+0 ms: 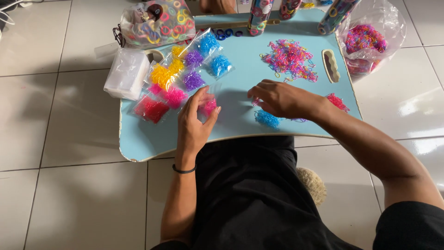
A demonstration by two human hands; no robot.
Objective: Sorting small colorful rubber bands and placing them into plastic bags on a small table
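I am sitting on the tiled floor with the light blue tabletop (138,143) over my lap. My left hand (194,122) is closing its thumb and fingers on a small clear bag of pink bands (209,105), which is standing at the fingertips, a little to the right of the hand and toward the middle of the tabletop. My right hand (282,98) is resting palm down, fingers spread and a little bent, holding nothing that I can see. The small heap of blue bands (267,118) is lying just under this hand, on the side near me, so the right hand is the nearer one to it. A small red heap (337,102) is lying close beside my right wrist.

Further from me, to the left, filled small bags are lying close together: red (151,109), pink (175,96), yellow (162,74), purple (193,79) and blue (220,65). A stack of empty clear bags (126,73) is at the left edge. Behind my right hand, well apart, a loose mixed heap of bands (289,58) is spread. At the far edge are a big bag of hair ties (157,23), some tubes (259,16), and another bag of pink bands (365,39) on the right. Nothing is standing between my hands and the near heaps.
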